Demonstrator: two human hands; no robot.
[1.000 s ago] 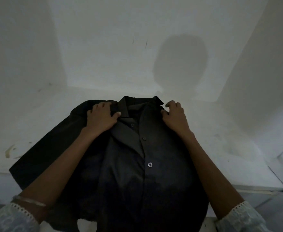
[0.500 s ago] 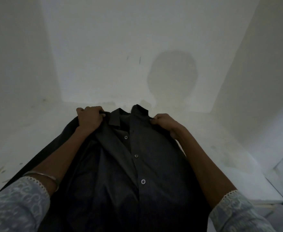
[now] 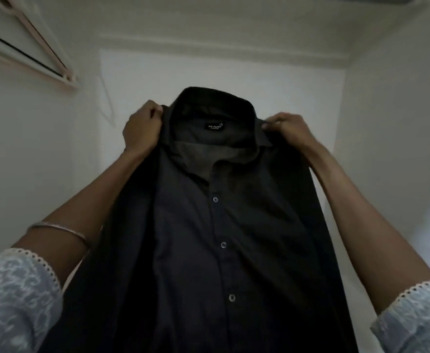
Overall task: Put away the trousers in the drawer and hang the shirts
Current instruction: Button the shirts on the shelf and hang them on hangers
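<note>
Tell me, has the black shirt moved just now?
Yes, upward: the black shirt, earlier lying flat, is now raised in front of the closet's back wall.

Black label (image 3: 215, 126) inside the collar (image 3: 212, 98) of the shirt (image 3: 234, 225): white letters, apparently "NO FUSS". Smaller line beneath is too small to read.

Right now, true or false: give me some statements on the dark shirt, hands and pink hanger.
1. The left hand and right hand both grip the dark button-front shirt beside its collar. True.
2. The shirt hangs on the pale pink plastic hanger. False: the hanger is apart, upper left.
3. The thin metal bangle is on the right wrist. False: left wrist.
4. A small black label shows inside the collar. True.
</note>
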